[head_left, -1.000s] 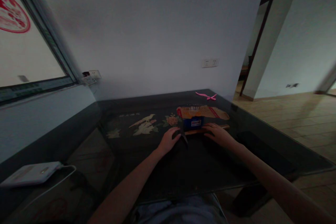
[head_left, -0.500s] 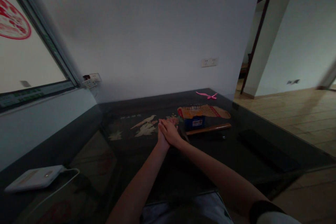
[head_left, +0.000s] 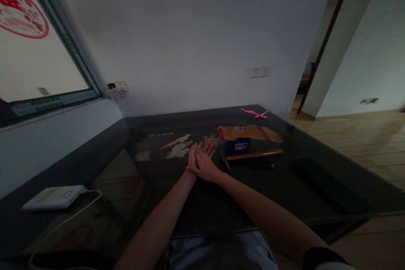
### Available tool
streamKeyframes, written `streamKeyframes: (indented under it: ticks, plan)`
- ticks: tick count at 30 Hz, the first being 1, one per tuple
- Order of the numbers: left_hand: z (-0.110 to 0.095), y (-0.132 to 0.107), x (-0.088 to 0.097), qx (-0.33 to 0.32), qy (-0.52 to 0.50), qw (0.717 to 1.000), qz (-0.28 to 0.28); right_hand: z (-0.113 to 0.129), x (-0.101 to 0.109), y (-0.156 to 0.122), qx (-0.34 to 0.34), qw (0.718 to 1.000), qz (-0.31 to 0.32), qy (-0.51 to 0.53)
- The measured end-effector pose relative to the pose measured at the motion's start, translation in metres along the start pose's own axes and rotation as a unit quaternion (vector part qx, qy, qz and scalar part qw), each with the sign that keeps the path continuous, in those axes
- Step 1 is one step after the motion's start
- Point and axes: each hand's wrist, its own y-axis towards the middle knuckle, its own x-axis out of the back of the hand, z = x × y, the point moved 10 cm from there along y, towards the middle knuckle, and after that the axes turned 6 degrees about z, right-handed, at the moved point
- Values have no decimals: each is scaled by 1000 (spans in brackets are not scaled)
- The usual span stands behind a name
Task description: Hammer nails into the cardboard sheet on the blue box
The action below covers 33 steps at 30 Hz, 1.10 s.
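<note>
My right hand [head_left: 206, 168] lies across the palm of my left hand [head_left: 192, 159], over the dark tabletop. Fingers on both hands are stretched out, and nothing shows between the palms. Just right of them rests a hammer [head_left: 255, 155], its metal head toward my hands and its wooden handle pointing right. Behind the hammer stands a small blue box [head_left: 238, 146] with a label. A torn piece of brown and red cardboard [head_left: 253, 133] lies at the box, with a row of thin dark nail-like pieces [head_left: 237, 127] along its back edge.
A pink ribbon [head_left: 257, 114] lies near the table's back right corner. To the right is a flat black rectangular object [head_left: 329, 183]; at left, a white power-bank-like device [head_left: 53, 198] with a cable [head_left: 79, 209]. Wall sockets [head_left: 260, 71] sit above the glossy table [head_left: 164, 202].
My right hand has slid back along my left hand toward the wrist, and the fingers have spread apart more. The view has shifted, so the hammer's head now shows beside my hands.
</note>
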Motion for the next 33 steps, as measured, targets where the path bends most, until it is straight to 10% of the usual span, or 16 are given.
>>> streamKeyframes:
  ticks: [13, 33]
  plan:
    - [7, 1, 17, 98, -61, 988, -103, -10, 1, -1, -39, 999, -19, 26]
    - [11, 6, 14, 109, -41, 991, -72, -13, 2, 0, -58, 998, -29, 10]
